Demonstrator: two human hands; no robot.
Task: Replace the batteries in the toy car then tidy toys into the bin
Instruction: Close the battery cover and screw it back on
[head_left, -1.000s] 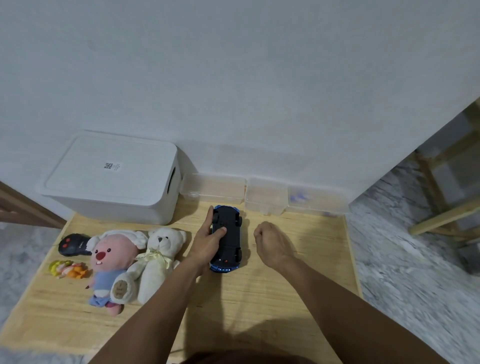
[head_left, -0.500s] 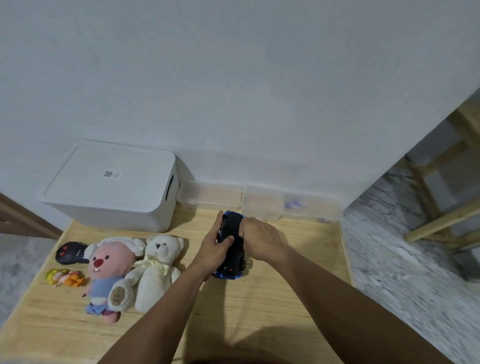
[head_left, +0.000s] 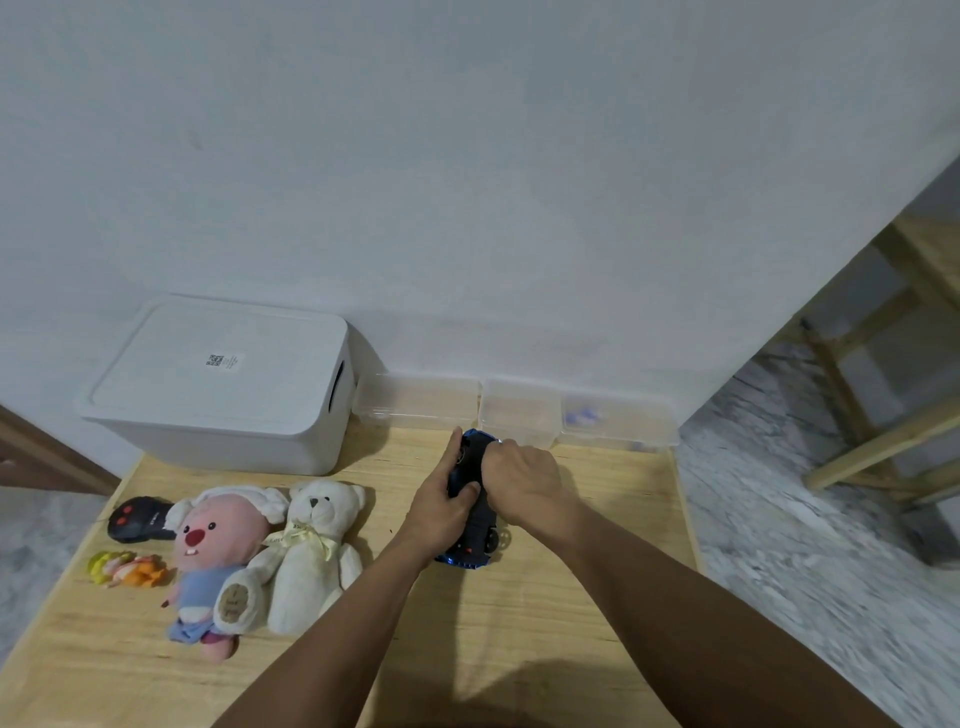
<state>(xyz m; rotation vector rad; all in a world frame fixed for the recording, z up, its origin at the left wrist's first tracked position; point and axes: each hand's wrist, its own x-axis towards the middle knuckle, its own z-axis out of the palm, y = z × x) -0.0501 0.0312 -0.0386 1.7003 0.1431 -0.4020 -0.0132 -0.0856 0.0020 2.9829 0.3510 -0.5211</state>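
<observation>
**Both hands on the upturned car, battery cover not yet off**

The car (head_left: 475, 512) lies belly-up on the table (head_left: 571, 623), its black underside facing the camera and its blue body showing only at the near and far ends. By the look of it, the step in hand is the first one: getting at the battery compartment.

The left hand (head_left: 441, 512) grips the car from its left side, fingers stretched along the flank towards the far end and thumb curled onto the underside. The right hand (head_left: 522, 480) comes over from the right with fingers bent down onto the far half of the underside; whether the tips are pinching a catch or only pressing cannot be told, since the hand hides them.

No cover is seen open and no batteries are in sight, so I judge the swap barely begun. The next move probably calls for the left hand to steady the body while the right frees the cover.

The bin (head_left: 218, 384) stands lidded at the table's far left corner, well apart from the car, with the plush toys (head_left: 260, 556) lying between
</observation>
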